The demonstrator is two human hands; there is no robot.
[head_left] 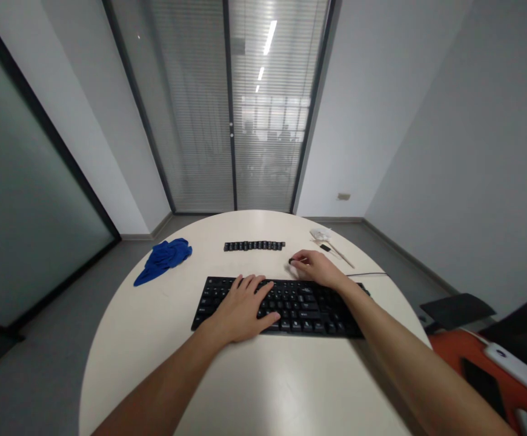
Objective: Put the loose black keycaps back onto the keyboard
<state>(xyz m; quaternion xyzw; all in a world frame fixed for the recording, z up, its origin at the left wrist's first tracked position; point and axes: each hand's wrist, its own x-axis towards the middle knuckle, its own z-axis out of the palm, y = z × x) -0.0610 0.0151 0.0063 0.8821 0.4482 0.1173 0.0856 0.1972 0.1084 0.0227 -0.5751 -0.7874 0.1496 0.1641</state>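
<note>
A black keyboard (309,312) lies on the round white table (254,387). My left hand (241,307) rests flat on the keyboard's left half, fingers spread. Beyond the keyboard's far edge, my right hand (318,268) pinches a small black keycap (291,261) between thumb and fingertips, just above the table. A row of several removed black keycaps (254,246) is lined up farther back on the table, to the left of that hand.
A crumpled blue cloth (163,258) lies at the table's left. A white wipe packet (320,234), a small black piece and a thin stick (341,255) sit at the far right. The keyboard's cable runs right. An orange chair (486,369) stands at the right.
</note>
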